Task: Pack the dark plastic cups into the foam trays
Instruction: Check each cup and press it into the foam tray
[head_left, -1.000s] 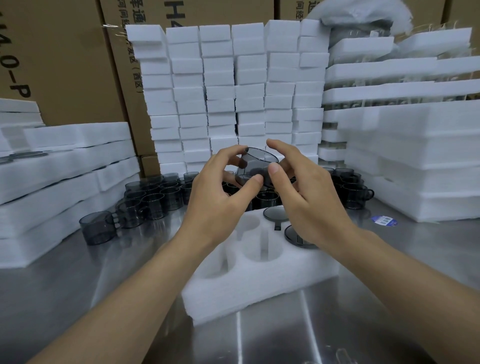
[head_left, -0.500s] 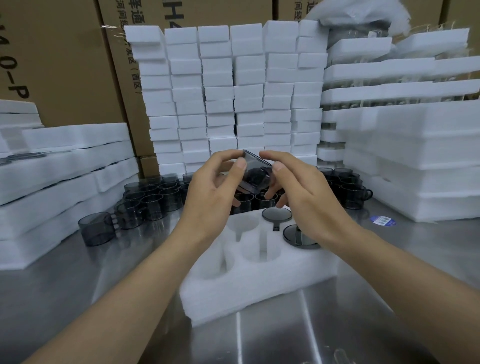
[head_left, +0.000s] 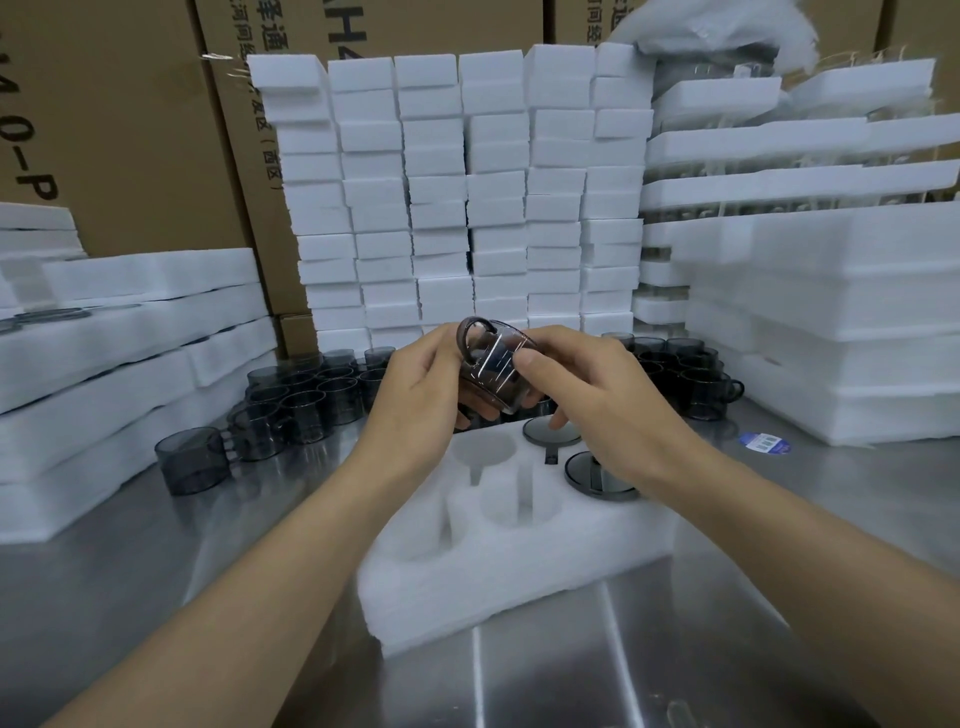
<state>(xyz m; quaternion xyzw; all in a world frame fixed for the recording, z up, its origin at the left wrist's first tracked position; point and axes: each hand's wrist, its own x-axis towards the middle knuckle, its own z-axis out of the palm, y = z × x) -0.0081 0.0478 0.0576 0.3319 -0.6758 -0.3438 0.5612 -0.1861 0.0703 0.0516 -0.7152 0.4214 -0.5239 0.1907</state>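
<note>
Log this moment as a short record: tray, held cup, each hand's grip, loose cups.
foam tray: two packed cups at right end; three pockets to their left empty
held cup: dark, tilted, handle uppermost, above the tray
left hand: grips the held cup from the left
right hand: thumb on the cup, fingers beneath it
loose cups: clustered on steel table beyond tray

Both hands, left hand (head_left: 421, 395) & right hand (head_left: 582, 395), grip a dark cup (head_left: 491, 366) w/ handle up, above foam tray (head_left: 509, 566) on steel desk (head_left: 156, 571).
</note>
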